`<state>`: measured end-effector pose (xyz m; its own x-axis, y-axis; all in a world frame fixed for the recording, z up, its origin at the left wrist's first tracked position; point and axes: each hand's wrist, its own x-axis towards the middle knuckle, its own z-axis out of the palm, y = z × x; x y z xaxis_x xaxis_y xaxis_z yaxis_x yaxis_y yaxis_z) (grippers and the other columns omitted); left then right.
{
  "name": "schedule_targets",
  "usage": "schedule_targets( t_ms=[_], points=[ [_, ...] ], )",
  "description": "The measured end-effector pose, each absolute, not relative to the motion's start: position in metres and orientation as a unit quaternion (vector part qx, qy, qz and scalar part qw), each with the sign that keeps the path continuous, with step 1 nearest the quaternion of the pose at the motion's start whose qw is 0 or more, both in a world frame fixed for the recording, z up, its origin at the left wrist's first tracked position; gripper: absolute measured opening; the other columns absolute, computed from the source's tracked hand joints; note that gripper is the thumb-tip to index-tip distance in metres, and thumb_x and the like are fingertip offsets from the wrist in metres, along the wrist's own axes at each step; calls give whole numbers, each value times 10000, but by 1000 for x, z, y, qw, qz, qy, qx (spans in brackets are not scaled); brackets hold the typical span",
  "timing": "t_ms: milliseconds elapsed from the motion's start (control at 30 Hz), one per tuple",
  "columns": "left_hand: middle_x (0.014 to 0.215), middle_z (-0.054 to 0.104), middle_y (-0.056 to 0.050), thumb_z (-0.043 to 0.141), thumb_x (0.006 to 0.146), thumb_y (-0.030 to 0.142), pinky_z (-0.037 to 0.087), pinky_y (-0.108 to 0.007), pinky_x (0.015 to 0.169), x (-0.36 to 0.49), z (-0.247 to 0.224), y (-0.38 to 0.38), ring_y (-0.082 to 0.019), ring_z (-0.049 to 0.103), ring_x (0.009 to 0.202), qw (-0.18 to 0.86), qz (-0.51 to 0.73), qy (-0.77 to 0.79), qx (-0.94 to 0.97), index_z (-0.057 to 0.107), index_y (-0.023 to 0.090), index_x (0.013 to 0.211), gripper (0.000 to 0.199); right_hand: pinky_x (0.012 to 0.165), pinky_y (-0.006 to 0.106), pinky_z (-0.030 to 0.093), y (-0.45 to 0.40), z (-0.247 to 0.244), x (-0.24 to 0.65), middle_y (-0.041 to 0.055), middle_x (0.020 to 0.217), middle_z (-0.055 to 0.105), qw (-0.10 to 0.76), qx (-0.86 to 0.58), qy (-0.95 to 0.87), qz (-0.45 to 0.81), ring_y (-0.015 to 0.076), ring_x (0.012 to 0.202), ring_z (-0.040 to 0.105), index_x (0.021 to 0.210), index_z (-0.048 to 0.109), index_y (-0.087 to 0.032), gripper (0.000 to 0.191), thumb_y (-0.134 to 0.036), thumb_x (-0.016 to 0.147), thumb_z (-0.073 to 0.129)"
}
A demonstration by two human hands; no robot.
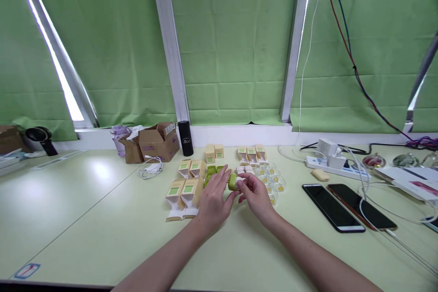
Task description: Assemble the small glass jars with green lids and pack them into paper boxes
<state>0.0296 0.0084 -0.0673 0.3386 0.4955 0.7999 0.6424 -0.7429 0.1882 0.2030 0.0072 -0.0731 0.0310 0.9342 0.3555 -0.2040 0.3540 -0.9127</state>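
Observation:
Between the thumb and fingers of my right hand [256, 194] is a small green-and-white case [232, 182], its green end pointing left. My left hand [214, 196] is just to the left, fingers stretched out and thumb apart; whether it touches the case is unclear. Behind the left hand, partly hidden by it, are several green pieces [211, 169]. White pieces [244, 169] lie just beyond the case. To the right of them is a group of clear cups with yellow centres [273, 171]. Open cream cartons with green labels [176, 191] stand left of my hands.
More small cartons [214, 151] stand farther back. A cardboard box [159, 141] and a black tumbler [185, 138] are by the wall. On the right lie two phones [333, 207], a power strip [313, 163], loose cables and a beige oval case [320, 174].

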Motion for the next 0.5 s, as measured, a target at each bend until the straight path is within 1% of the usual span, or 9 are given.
schedule_targets(
  t_ms=[67,133,200,300,367,500],
  points=[
    [1578,601,-182,643,1048,328,545,-569,1160,31,-68,7,-350,603,1444,101,-457,-342,-815,431,212,1641,640,501,276,603,6,-72,201,-32,738,631,636,-340,-520,458,159,639,654,1100,696,-203,555,-671,827,816],
    [1509,666,-171,637,1053,322,600,-538,1098,32,-68,6,-342,671,1364,108,-455,-341,-815,433,217,1639,630,498,278,604,5,-71,201,-34,732,630,640,-340,-511,462,157,631,651,1081,691,-203,563,-686,821,815],
    [1453,709,-161,628,1056,314,641,-514,1038,32,-69,5,-336,725,1285,104,-454,-349,-813,439,220,1636,617,504,281,607,5,-71,200,-24,745,647,643,-341,-507,462,164,646,664,1072,686,-204,561,-691,825,812],
    [1442,719,-151,611,1062,312,669,-483,997,32,-71,6,-322,762,1224,77,-454,-351,-816,430,227,1642,613,509,285,611,4,-71,199,-13,765,666,643,-341,-506,462,173,664,676,1073,679,-207,559,-691,827,812],
    [1469,701,-152,598,1068,313,675,-474,993,33,-73,6,-316,763,1225,49,-456,-346,-819,417,233,1649,613,504,287,611,3,-71,199,-11,770,671,642,-342,-504,466,171,655,670,1068,675,-207,573,-700,814,817],
    [1546,632,-178,547,1086,309,646,-509,1048,33,-74,5,-330,707,1323,-15,-454,-342,-822,381,222,1666,610,500,284,612,1,-70,197,-13,761,672,637,-340,-506,472,170,651,666,1050,657,-216,579,-713,802,820]
  ],
)
